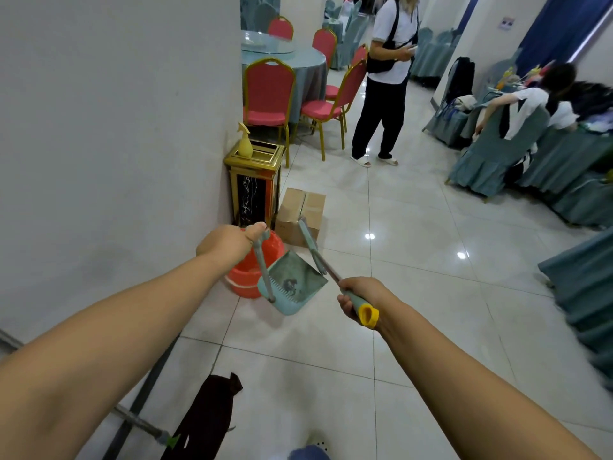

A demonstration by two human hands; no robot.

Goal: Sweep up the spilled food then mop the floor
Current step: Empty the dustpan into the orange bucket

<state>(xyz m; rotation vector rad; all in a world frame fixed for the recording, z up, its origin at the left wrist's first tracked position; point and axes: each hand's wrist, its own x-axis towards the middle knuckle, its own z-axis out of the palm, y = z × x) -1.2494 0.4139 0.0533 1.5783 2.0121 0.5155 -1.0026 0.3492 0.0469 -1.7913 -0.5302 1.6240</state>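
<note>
My left hand [232, 242] grips the top of the handle of a teal dustpan [293, 283], which hangs tilted above the floor beside an orange bucket [255, 267]. A dark clump of dirt lies inside the pan. My right hand [360, 298] is closed around a teal stick with a yellow end [368, 314]; its far end points at the pan and past it toward a cardboard box. A mop [202, 416] with a dark cloth head and metal pole lies on the tiles at the bottom left.
A gold and black bin [253, 187] with a yellow spray bottle stands against the white wall [116, 127]. A cardboard box [300, 214] sits beside it. Red chairs [268, 94] ring a round table. A person [384, 84] stands ahead; covered tables and chairs line the right.
</note>
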